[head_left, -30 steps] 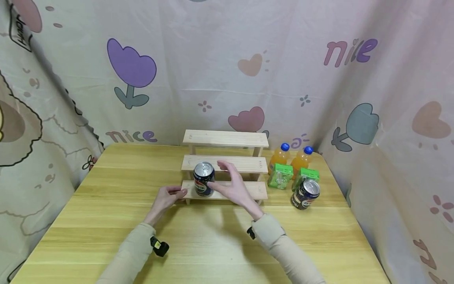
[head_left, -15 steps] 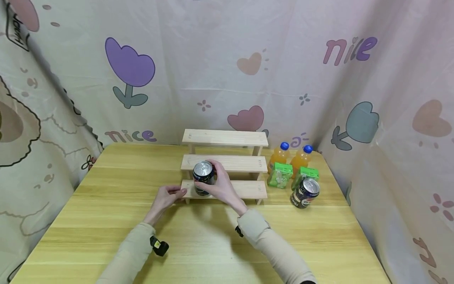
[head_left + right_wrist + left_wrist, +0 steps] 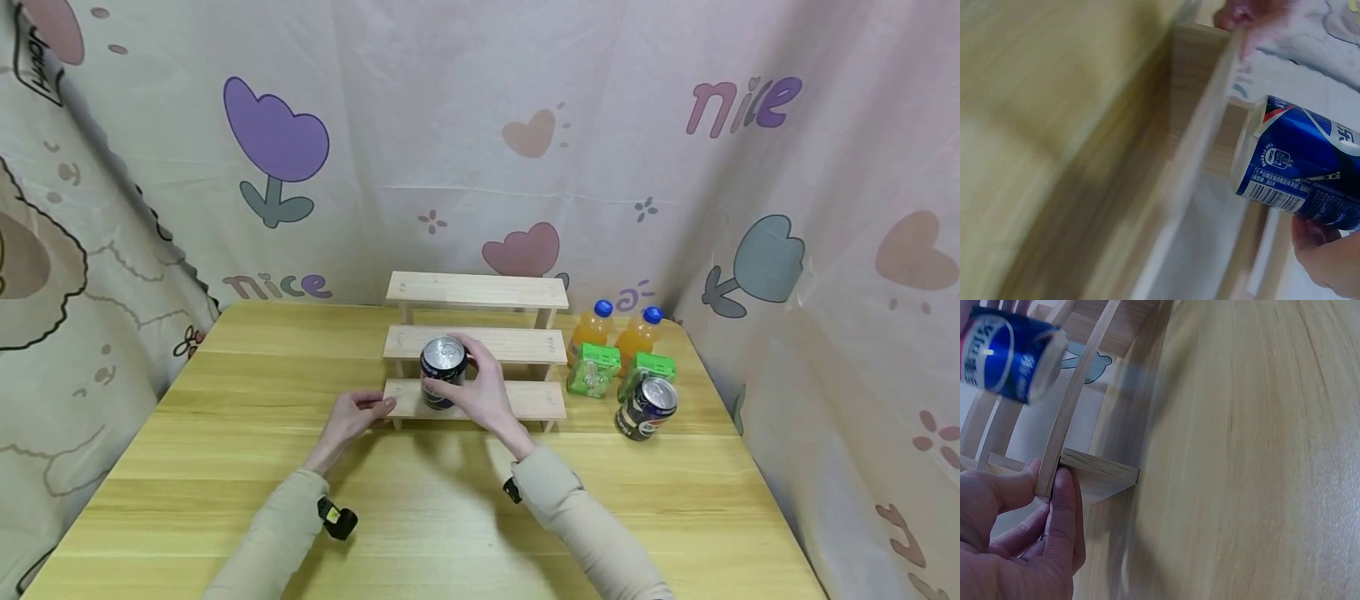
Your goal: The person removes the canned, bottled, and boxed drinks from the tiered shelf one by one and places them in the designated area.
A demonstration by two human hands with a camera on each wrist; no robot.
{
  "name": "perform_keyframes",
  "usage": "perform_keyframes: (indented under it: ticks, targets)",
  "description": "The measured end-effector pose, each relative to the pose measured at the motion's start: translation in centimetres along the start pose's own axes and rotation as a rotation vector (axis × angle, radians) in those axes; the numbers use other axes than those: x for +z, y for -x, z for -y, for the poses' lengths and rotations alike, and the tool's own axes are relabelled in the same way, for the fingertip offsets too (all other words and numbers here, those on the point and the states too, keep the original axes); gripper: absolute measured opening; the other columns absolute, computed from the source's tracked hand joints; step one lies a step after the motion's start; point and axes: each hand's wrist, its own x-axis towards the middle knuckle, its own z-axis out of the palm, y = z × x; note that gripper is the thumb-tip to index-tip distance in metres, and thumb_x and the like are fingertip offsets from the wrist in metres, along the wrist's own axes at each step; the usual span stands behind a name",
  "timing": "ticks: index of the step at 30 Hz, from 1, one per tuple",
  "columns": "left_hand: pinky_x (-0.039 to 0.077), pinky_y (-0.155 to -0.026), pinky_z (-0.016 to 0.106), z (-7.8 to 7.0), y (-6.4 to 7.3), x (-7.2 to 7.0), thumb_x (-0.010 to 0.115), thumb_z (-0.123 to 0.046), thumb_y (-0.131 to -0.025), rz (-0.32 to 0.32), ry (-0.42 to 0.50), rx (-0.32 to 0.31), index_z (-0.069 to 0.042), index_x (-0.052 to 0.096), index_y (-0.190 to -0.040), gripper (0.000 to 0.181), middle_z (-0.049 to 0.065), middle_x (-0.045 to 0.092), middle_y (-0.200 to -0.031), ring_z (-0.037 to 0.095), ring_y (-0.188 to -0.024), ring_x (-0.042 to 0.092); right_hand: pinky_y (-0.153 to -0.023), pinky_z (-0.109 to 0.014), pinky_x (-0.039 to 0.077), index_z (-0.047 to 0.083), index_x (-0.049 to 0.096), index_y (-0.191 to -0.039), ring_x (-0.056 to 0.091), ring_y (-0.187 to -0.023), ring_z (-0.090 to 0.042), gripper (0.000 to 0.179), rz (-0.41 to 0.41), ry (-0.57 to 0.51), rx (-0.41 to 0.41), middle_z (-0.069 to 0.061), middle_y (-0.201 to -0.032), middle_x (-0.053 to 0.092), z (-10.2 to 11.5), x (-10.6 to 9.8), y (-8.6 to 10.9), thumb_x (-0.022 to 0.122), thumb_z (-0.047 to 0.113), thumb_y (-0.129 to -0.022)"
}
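My right hand (image 3: 486, 393) grips a dark blue soda can (image 3: 444, 357) with thumb and fingers around its sides. In the right wrist view the can (image 3: 1304, 165) shows a barcode, and its base stands off the board beneath. The can is over the lowest step of a pale three-step wooden rack (image 3: 536, 402). At the left end of that step my left hand (image 3: 349, 427) pinches the board. The left wrist view shows thumb and fingers (image 3: 1063, 515) on either side of the board's end.
Right of the rack stand two orange drink bottles (image 3: 591, 331) with blue caps, two green drink cartons (image 3: 595, 372), and another dark soda can (image 3: 647, 410) in front. A patterned curtain (image 3: 420, 150) hangs behind the wooden table (image 3: 420, 525).
My right hand has closed around the can, then raised it slightly and shifted it right along the lowest step. The left hand keeps its place at the board's end.
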Motion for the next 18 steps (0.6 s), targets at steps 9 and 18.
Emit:
perform_keyframes:
  ticks: [9,18]
  targets:
    - [0.062,-0.076,0.023,0.0,0.2,-0.3,0.064,-0.005,-0.097,0.02,0.028,0.032,0.024,0.051,-0.127,0.044,0.019,0.075,-0.101,0.004,-0.075,0.07,-0.106,-0.046,0.047,0.014,0.061,-0.133,0.061,-0.119,-0.027,0.07,-0.136,-0.12,0.05,-0.009,-0.132,0.065,0.2,-3.8,1.8,0.09,0.01,-0.07]
    - [0.062,-0.076,0.022,-0.1,0.1,-0.1,0.065,-0.005,-0.097,0.009,0.034,0.019,0.023,0.052,-0.127,0.044,0.01,0.075,-0.096,0.004,-0.074,0.07,-0.111,-0.035,0.043,0.007,0.058,-0.136,0.059,-0.116,-0.014,0.074,-0.282,-0.197,0.105,-0.014,-0.133,0.063,-1.2,-8.1,3.8,0.087,-0.003,-0.068]
